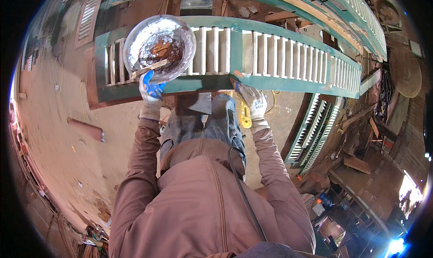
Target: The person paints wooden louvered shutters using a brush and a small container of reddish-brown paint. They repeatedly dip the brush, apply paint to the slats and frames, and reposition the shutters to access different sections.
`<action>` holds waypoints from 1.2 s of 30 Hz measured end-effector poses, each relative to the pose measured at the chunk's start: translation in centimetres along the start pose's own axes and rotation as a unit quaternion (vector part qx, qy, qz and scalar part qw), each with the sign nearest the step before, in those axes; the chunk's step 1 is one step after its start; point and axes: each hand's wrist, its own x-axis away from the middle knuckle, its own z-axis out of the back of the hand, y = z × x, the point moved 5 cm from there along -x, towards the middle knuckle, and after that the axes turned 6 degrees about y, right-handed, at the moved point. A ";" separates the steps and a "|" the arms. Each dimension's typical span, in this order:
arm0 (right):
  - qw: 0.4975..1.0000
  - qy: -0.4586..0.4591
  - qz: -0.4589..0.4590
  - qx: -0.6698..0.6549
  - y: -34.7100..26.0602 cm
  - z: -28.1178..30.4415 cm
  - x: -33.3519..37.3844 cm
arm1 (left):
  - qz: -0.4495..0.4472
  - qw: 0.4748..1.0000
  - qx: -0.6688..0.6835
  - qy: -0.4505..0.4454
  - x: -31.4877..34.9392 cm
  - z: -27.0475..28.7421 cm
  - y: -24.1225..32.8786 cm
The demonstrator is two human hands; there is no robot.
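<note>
My left hand (152, 87), in a white glove with blue patches, grips the near rim of a round metal bowl (186, 55). Reddish-brown paste (161, 48) lies in the bowl, and a flat wooden stick (150, 68) rests across the rim by my thumb. Beneath the bowl spans a long green louvered shutter (236, 50) with whitish slats. My right hand (252, 100), gloved too, is closed at the shutter's near edge. A small dark flat piece shows at its fingertips, too small to name. Beside it, an orange-brown smear (238, 74) marks the green frame.
More green shutters (315, 127) lean to the right, and others (356, 19) lie stacked at the far right. A reddish cylinder (85, 128) lies on the floor at left. Something yellow with a cord (245, 116) is beside my right wrist. Clutter (331, 213) fills the lower right.
</note>
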 end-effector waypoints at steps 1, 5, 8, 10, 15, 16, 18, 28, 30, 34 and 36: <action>0.999 0.000 -0.023 -0.039 0.4 0.3 -0.1 | 0.001 1.000 -0.002 0.002 0.2 -0.2 0.1; 0.997 0.006 -0.053 0.055 1.0 0.5 -1.6 | -0.015 0.999 -0.028 -0.021 -0.1 0.1 0.2; 0.997 -0.013 0.000 0.078 0.5 -1.0 0.1 | -0.001 1.000 -0.021 -0.005 -0.5 0.8 -0.2; 0.999 -0.030 -0.001 0.020 0.6 -0.8 0.3 | -0.029 0.999 -0.020 -0.030 0.0 0.9 -0.1; 0.998 0.011 -0.027 0.053 0.8 0.4 -2.7 | -0.068 0.995 -0.035 -0.056 0.9 -0.7 0.6; 0.998 0.016 -0.018 0.055 0.8 -0.1 -3.5 | -0.065 0.996 -0.048 -0.049 0.6 -0.1 0.6; 0.998 0.013 -0.003 0.055 -0.1 -0.1 -4.6 | -0.037 0.997 -0.064 -0.025 -0.1 0.9 0.3; 0.997 -0.037 -0.048 -0.055 -1.1 -0.1 1.0 | 0.014 1.000 -0.021 -0.003 -0.2 1.7 -0.4; 0.995 -0.019 -0.075 -0.062 -0.5 0.7 -0.5 | 0.034 0.999 -0.015 0.014 -0.5 1.9 -0.7; 0.993 0.014 -0.099 -0.061 0.2 0.5 -4.3 | 0.010 1.000 -0.026 -0.010 -0.2 1.2 -0.4; 0.994 0.012 -0.103 -0.031 0.3 -0.1 -5.5 | -0.022 0.996 -0.077 -0.041 -0.6 1.0 -0.3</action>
